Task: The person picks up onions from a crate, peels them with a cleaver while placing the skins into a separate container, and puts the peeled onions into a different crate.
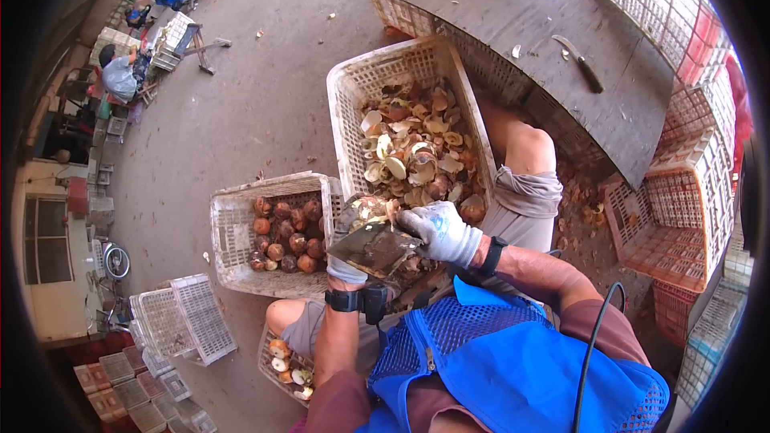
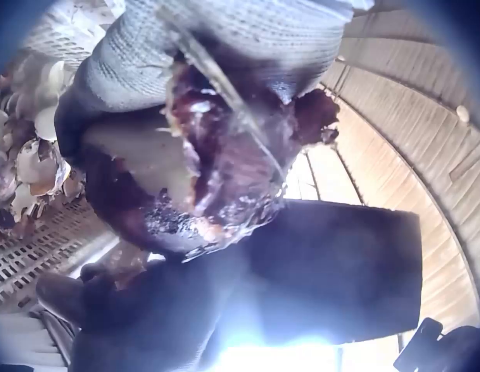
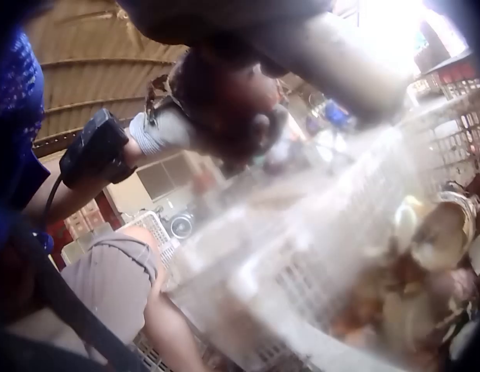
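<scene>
My gloved left hand [image 1: 346,269] grips a round, dark brown bulb [image 2: 201,170], partly hidden under the fingers in the left wrist view. A pale, bare patch shows on one side of the bulb, beside torn, shiny purple-brown skin. My gloved right hand [image 1: 447,232] holds a cleaver [image 1: 373,250] with a broad dark blade. In the head view the blade lies across the left hand and hides much of the bulb. The left wrist view has the blade right at the bulb's lower edge.
A large crate [image 1: 345,104] of peelings stands ahead of my lap. To its left, another crate [image 1: 228,273] holds brown bulbs [image 1: 285,232]. Several peeled bulbs [image 1: 281,365] lie in a crate by the knee. A curved knife [image 1: 581,64] rests on the table [image 1: 513,16].
</scene>
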`<state>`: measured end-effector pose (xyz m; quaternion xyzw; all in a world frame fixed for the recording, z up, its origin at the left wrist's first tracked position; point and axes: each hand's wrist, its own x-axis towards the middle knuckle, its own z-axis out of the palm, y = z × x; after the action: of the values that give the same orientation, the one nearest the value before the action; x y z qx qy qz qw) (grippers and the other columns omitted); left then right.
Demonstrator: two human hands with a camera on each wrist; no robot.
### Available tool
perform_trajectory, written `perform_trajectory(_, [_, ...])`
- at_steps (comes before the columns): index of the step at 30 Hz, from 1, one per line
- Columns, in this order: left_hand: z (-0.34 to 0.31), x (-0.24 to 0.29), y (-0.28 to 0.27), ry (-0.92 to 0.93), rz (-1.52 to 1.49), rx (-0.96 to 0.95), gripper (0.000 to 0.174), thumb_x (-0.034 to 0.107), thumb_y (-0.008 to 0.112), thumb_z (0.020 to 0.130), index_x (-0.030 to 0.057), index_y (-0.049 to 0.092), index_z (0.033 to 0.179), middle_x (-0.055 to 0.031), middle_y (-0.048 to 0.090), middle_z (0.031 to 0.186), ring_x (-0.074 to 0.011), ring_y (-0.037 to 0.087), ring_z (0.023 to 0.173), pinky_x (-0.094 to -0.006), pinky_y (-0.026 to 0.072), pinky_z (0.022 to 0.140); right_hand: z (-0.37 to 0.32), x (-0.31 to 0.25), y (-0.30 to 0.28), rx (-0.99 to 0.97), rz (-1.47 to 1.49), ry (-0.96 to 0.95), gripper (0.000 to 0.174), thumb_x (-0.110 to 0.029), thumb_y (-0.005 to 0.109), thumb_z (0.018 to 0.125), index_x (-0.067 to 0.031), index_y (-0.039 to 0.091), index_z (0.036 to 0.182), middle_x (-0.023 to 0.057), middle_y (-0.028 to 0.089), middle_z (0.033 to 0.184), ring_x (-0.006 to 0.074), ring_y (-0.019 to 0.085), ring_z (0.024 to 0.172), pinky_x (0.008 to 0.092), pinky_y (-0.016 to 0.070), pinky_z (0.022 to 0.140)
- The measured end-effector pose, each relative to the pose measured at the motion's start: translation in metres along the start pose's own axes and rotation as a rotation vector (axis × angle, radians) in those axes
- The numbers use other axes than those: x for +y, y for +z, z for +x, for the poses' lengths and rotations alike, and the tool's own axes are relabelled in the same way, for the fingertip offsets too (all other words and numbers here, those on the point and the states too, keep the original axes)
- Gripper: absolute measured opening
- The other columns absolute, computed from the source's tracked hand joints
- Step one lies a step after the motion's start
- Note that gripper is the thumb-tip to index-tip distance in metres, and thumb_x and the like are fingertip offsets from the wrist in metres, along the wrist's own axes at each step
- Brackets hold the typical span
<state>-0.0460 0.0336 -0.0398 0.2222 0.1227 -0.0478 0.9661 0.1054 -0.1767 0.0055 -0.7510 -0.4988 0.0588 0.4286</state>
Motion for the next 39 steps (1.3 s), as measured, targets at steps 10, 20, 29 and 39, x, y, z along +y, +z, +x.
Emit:
perform_trajectory(10, [0.009,0.004,-0.016,0.111,-0.035,0.012,0.047,0.037,0.033,0.103,0.0066,0.043,0.137,-0.0191,0.052,0.134,-0.0361,0.055,0.118,-0.0529,0.0474,0.100,0.017,-0.005,0.011,-0.012,0.110,0.097,0.032,-0.021,0.066,0.082,-0.0040,0.057,0.107,0.0186,0.063,0.077,0.0380,0.064,0.073,0.0435,0.0502,0.064])
perform_trajectory(20, [0.020,-0.007,0.005,0.287,0.128,0.236,0.048,0.035,0.038,0.103,0.0064,0.039,0.141,-0.0146,0.050,0.136,-0.0294,0.054,0.119,-0.0435,0.0474,0.101,0.032,-0.024,0.001,-0.242,0.106,0.362,0.060,-0.021,0.065,0.083,-0.0070,0.045,0.138,0.0252,0.066,0.086,0.0412,0.065,0.084,0.0444,0.0524,0.074])
perform_trajectory(29, [0.046,-0.015,0.003,0.387,0.501,0.289,0.041,0.024,0.056,0.094,0.0078,0.051,0.131,-0.0099,0.058,0.122,-0.0198,0.060,0.105,-0.0332,0.0523,0.090,0.021,0.011,0.048,0.189,0.692,0.601,0.038,-0.028,0.063,0.089,-0.0070,0.061,0.121,0.0189,0.067,0.082,0.0325,0.065,0.075,0.0388,0.0520,0.067])
perform_trajectory(39, [0.046,-0.014,0.066,0.381,0.525,0.272,0.061,0.032,0.067,0.081,0.0054,0.048,0.133,-0.0087,0.053,0.126,-0.0207,0.054,0.114,-0.0351,0.0476,0.096,0.015,-0.001,0.028,0.294,0.682,0.569,0.032,-0.026,0.066,0.089,-0.0015,0.064,0.110,0.0127,0.068,0.075,0.0186,0.064,0.061,0.0349,0.0523,0.060])
